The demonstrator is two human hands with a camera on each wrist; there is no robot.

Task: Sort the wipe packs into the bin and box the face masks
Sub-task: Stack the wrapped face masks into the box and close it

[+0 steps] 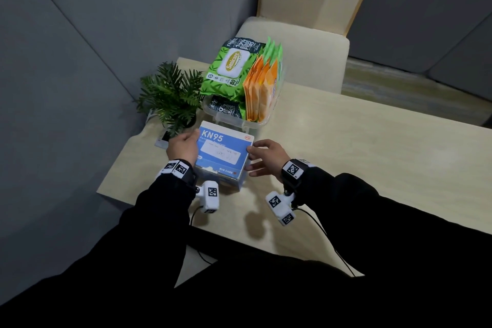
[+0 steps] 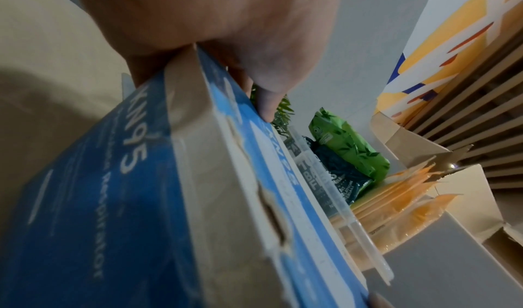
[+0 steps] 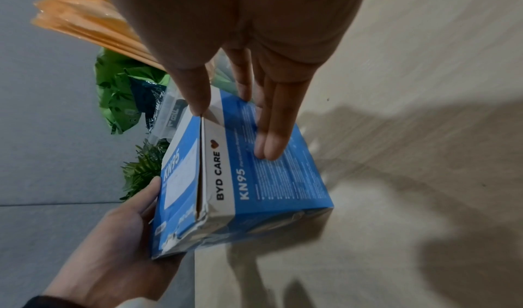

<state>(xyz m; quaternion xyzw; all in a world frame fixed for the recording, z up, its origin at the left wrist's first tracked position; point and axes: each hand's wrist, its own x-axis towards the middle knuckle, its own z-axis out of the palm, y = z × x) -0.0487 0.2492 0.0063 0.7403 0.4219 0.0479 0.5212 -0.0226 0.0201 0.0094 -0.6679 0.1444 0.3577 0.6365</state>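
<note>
The KN95 mask box [image 1: 223, 157] sits on the table [image 1: 372, 157] just before the clear bin [image 1: 255, 122] of wipe packs [image 1: 226, 69]. My left hand [image 1: 183, 145] grips its left end to steady it, while my right hand [image 1: 266, 156] presses straight fingers against the right side, squaring the lid shut.

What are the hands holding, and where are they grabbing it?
Both hold the blue KN95 box. The left hand grips its left end; the right hand rests straight fingers on its right side.
</note>
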